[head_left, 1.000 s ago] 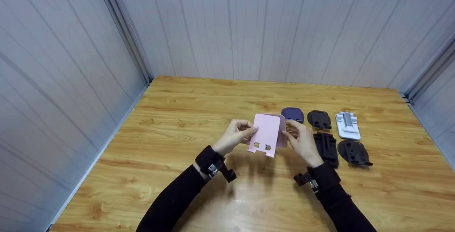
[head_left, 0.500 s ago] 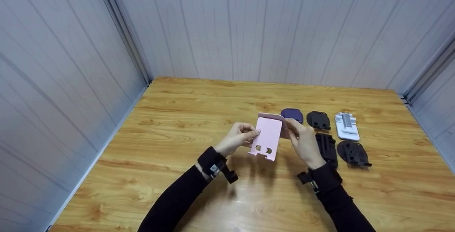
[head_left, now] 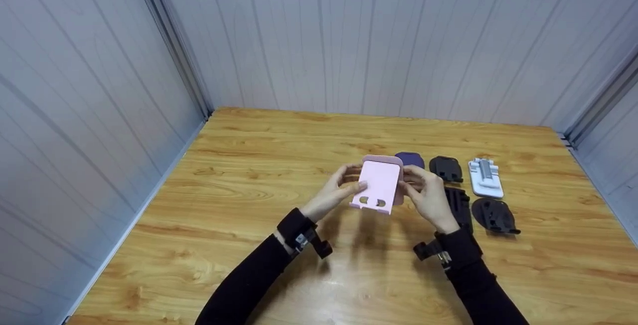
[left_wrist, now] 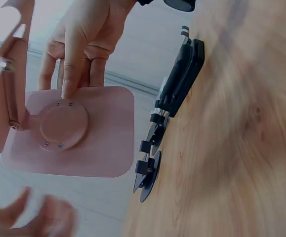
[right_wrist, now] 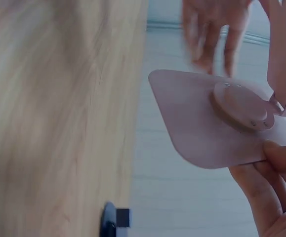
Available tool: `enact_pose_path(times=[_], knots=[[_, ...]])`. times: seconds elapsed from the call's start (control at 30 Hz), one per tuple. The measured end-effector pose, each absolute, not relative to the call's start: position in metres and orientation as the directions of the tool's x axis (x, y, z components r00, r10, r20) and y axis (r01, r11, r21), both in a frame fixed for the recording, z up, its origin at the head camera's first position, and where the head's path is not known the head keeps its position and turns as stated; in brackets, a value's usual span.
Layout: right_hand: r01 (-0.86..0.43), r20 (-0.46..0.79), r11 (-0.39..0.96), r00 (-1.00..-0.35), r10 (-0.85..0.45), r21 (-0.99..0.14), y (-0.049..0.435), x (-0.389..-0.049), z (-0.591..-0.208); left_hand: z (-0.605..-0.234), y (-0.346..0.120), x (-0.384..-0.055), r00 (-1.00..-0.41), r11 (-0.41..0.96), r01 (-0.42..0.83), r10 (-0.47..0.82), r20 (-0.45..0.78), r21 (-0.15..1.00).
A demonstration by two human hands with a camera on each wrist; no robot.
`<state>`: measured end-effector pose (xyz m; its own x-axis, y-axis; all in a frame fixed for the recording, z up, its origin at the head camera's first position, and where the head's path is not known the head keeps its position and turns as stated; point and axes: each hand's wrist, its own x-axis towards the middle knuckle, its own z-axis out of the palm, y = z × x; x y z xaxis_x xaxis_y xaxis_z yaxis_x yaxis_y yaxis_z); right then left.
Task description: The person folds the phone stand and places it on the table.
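Observation:
A pink folding phone stand is held up over the table, its slotted front plate tilted toward me. My right hand pinches the edge of the base plate; the right wrist view shows the thumb on one face and the fingers behind. My left hand is at the stand's left side, its thumb overlapping the front plate in the head view. In the left wrist view the left fingers are blurred and spread, a little apart from the base. A round hinge disc sits on the base plate.
Other folded stands lie to the right on the wooden table: a purple one, a dark one, a white and grey one, a black one and a round black one. Pale panels enclose the table.
The pink stand has shifted slightly right, and its front plate has changed angle against the base. The right hand has re-gripped the base edge, while the left fingers have loosened.

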<state>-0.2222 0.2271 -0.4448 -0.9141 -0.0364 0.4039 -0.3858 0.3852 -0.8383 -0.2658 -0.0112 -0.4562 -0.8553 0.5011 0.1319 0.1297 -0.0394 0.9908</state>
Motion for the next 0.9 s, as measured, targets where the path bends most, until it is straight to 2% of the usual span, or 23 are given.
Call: enact_pose_path(times=[0.1, 0.2, 0.43, 0.7, 0.83, 0.9], knots=[[-0.298, 0.306, 0.237, -0.952, -0.003, -0.925, 0.225, -0.223, -0.447, -0.455, -0.01, -0.263, -0.821, -0.047, 0.06, 0.566, 0.077, 0.997], [-0.228, 0.232, 0.127, -0.972, 0.019, -0.965, 0.222, -0.225, -0.45, -0.453, -0.007, -0.263, -0.822, -0.083, -0.01, 0.568, 0.039, 0.996], [-0.169, 0.17, 0.074, -0.986, -0.004, -0.983, 0.221, -0.227, -0.458, -0.448, -0.002, -0.264, -0.861, -0.14, -0.115, 0.507, -0.028, 0.983], [-0.065, 0.063, 0.011, -0.993, -0.096, -0.998, 0.226, -0.228, -0.457, -0.45, -0.003, -0.262, -0.885, -0.044, -0.061, 0.464, -0.033, 0.997], [0.006, -0.003, -0.02, -0.986, -0.168, -1.0, 0.232, -0.227, -0.454, -0.453, -0.003, -0.262, -0.888, -0.085, -0.092, 0.457, -0.043, 0.992], [0.067, -0.047, -0.081, -0.972, -0.228, -0.994, 0.235, -0.227, -0.451, -0.455, -0.004, -0.263, -0.891, -0.121, -0.13, 0.449, -0.063, 0.984]])
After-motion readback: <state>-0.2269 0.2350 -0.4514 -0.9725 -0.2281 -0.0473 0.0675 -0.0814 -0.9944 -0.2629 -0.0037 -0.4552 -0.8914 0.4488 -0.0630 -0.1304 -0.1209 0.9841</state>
